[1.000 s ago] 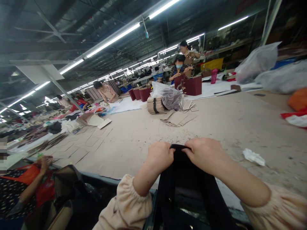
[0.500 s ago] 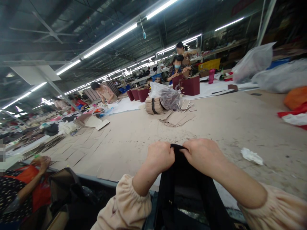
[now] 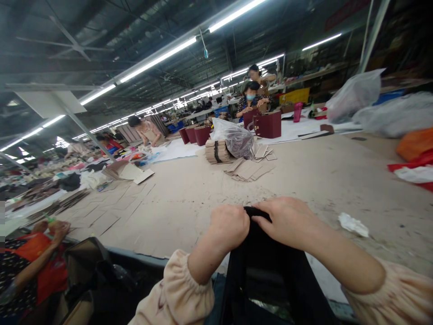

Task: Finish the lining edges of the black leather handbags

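Note:
A black fabric bag [image 3: 297,280] stands upright below me, its opening facing up toward me and its far edge leaning on the table. My left hand [image 3: 230,226] is closed in a fist around that far edge, the fingers hidden behind the cloth. Just to its right, my right hand [image 3: 287,222] pinches the same edge between thumb and fingers. Only a short stretch of black cloth shows between the two hands. The inside of the bag is dark, with something shiny low down that I cannot make out.
The wide table [image 3: 169,212] carries a bundle of brown pieces [image 3: 216,151], a clear plastic bag [image 3: 233,135] and maroon boxy bags [image 3: 268,125]. Crumpled white paper [image 3: 353,225] lies at right. A co-worker's arm [image 3: 37,262] is at left; other people work across the table.
My right hand has shifted slightly right along the bag's edge, its thumb now lower on the near side. The left hand keeps its grip, and the view has tipped a little.

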Available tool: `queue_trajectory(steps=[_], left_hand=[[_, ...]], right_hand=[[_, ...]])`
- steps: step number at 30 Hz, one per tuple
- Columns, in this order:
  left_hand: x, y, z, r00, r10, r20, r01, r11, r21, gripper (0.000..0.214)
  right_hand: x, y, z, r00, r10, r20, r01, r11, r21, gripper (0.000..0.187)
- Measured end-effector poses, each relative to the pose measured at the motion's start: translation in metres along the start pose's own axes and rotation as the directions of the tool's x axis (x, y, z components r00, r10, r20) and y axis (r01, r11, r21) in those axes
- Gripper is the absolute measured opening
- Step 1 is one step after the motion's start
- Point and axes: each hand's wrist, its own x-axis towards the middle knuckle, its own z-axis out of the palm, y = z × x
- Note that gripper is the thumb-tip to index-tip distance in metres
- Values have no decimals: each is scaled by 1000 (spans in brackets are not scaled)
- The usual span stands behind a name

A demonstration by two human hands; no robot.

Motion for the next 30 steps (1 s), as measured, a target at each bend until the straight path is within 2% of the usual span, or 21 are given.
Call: queue_trajectory(steps=[4,12,18,22,30], left_hand=[[0,0,1,1000,-14,17,14,1000,-12,36],[2,-5,2,999,25,24,-24,998,-50,34],[4,-8,4,998,47,48,-42,994,-102,27],[6,-8,5,998,65,24,-62,992,-107,27],[3,-4,3,998,-58,22,60,995,-84,29]], right_hand=[[8,-2,1,1000,0,21,0,999,-37,29],[13,-4,3,1000,2,-27,-5,994,-112,31],[18,-7,3,1000,25,-9,-26,994,-103,32],[20,-14,1,999,33,2,-33,995,-99,31],[18,-13,0,996,83,33,-81,995,-53,35]])
